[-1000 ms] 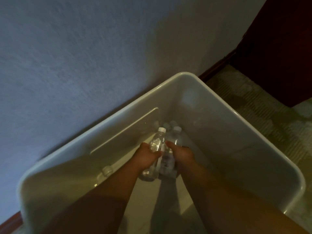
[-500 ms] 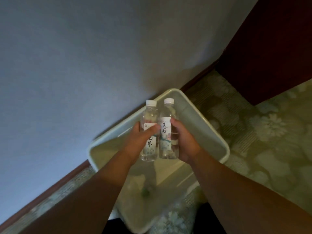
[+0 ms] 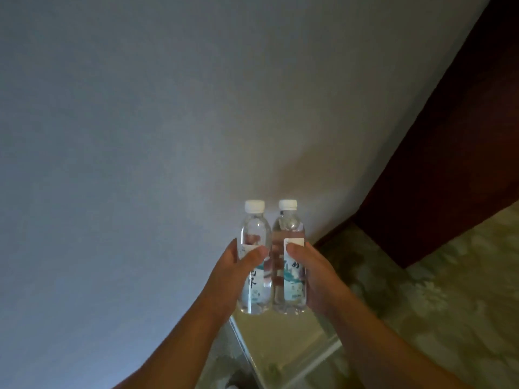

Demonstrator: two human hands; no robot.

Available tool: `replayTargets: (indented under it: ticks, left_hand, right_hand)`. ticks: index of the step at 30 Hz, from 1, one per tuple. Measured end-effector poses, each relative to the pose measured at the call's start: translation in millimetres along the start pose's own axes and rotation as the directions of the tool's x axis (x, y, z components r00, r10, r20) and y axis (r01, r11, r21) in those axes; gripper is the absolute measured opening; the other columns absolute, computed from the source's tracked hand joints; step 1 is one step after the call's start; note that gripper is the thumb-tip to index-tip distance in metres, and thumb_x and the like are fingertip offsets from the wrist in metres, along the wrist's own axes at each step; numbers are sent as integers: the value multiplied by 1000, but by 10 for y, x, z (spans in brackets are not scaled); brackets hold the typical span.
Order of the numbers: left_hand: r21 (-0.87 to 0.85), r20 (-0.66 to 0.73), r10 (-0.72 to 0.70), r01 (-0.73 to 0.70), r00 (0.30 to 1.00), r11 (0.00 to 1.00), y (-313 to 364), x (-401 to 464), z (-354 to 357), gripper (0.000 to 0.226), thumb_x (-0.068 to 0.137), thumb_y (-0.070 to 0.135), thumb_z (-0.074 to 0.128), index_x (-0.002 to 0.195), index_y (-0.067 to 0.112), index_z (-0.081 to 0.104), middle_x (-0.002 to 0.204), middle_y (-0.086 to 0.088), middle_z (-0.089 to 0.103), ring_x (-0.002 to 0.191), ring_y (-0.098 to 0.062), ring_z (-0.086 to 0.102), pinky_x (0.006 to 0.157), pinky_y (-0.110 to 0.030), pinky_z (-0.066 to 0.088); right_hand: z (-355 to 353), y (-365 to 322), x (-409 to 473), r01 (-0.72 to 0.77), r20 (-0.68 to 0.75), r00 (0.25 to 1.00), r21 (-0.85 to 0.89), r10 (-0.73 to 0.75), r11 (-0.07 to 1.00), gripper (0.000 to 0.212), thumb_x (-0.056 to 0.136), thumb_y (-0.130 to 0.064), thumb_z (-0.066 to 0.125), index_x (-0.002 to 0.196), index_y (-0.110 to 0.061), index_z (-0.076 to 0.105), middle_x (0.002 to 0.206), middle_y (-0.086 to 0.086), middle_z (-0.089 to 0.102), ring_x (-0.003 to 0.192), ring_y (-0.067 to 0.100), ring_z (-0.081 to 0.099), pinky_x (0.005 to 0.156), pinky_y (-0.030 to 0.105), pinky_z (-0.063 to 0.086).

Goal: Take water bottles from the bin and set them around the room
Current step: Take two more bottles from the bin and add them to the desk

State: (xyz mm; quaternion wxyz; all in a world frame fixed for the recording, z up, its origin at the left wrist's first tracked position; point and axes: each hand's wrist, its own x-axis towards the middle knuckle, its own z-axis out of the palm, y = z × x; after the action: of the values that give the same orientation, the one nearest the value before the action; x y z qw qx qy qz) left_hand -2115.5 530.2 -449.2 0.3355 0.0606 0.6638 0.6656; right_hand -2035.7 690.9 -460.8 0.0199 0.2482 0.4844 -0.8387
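Two clear water bottles with white caps and printed labels stand upright side by side in front of me, touching each other. My left hand (image 3: 230, 279) grips the left bottle (image 3: 254, 234) around its label. My right hand (image 3: 317, 279) grips the right bottle (image 3: 289, 228) the same way. Both bottles hang above the pale plastic bin (image 3: 283, 349), whose inside shows below my forearms; most of the bin is hidden by my arms.
A plain grey wall (image 3: 168, 122) fills the left and top of the view. Dark red-brown wooden furniture or a door (image 3: 449, 164) stands at the right. Green floral carpet (image 3: 449, 290) covers the floor around the bin.
Both hands have lifted the two bottles up out of the bin and raised them higher. My view has risen with them, so the bin now looks small and low.
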Motion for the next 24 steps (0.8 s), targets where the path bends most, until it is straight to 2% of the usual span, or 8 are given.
replayTargets:
  ticks: [2, 6, 10, 12, 15, 17, 20, 24]
  left_hand:
    - [5, -24, 51, -51, 998, 999, 387, -311, -68, 63, 70, 57, 76, 123, 23, 66, 113, -8, 76, 106, -28, 72, 99, -57, 52]
    - [-17, -86, 144, -146, 986, 989, 974, -922, -178, 54, 69, 55, 79, 118, 36, 68, 113, -5, 76, 106, -28, 73, 96, -56, 54]
    - [-30, -228, 266, -280, 937, 960, 1390, -1571, -290, 57, 75, 43, 75, 129, 34, 60, 115, -4, 76, 104, -28, 73, 92, -53, 57]
    - [8, -281, 327, -339, 902, 941, 1573, -1919, -386, 61, 72, 45, 77, 129, 30, 59, 118, -6, 74, 107, -28, 72, 93, -52, 57]
    - [70, -354, 407, -410, 842, 909, 1776, -2460, -583, 56, 77, 38, 77, 129, 26, 57, 120, -9, 72, 107, -28, 72, 94, -51, 58]
    - [126, -398, 451, -440, 799, 889, 1880, -2840, -744, 52, 79, 39, 75, 127, 36, 55, 119, 0, 73, 106, -21, 72, 88, -42, 61]
    - [207, -456, 512, -473, 728, 857, 1950, -3456, -1019, 46, 85, 43, 73, 126, 48, 54, 118, 12, 72, 107, -13, 71, 75, -25, 61]
    - [275, -577, 530, -463, 622, 842, 1951, -4306, -1472, 48, 83, 41, 77, 123, 50, 53, 115, 12, 72, 108, -14, 71, 74, -26, 61]
  right_hand:
    - [295, -255, -234, 61, 32, 998, -41, -60, 997, 47, 87, -41, 64, 124, -12, 64, 114, 24, 72, 104, 43, 70, 87, 54, 59]
    - [863, -757, -644, 148, 146, 981, -109, -132, 983, 56, 75, -46, 76, 115, -8, 68, 110, 29, 71, 101, 48, 69, 87, 57, 57]
    - [1347, -1084, -946, 211, 316, 937, -177, -147, 961, 45, 73, -40, 74, 108, -14, 73, 103, 22, 76, 93, 38, 74, 71, 39, 61]
    - [1631, -1189, -1114, 246, 427, 893, -200, -141, 948, 38, 75, -37, 72, 109, -20, 73, 105, 17, 77, 95, 35, 75, 72, 34, 61]
    - [2111, -1231, -1395, 308, 554, 817, -187, -158, 933, 44, 76, -32, 69, 119, -22, 69, 114, 18, 74, 103, 39, 72, 81, 47, 60]
    - [2464, -1188, -1614, 334, 609, 775, -166, -170, 928, 57, 75, -32, 71, 129, -18, 61, 121, 19, 71, 109, 41, 69, 91, 58, 55]
    - [3013, -1029, -1956, 399, 688, 704, -179, -176, 899, 59, 78, -37, 74, 132, -20, 56, 122, 12, 72, 111, 35, 70, 96, 59, 53]
    - [3778, -668, -2393, 457, 774, 616, -198, -148, 867, 60, 85, -40, 73, 139, -25, 50, 128, 10, 68, 116, 34, 66, 101, 63, 48]
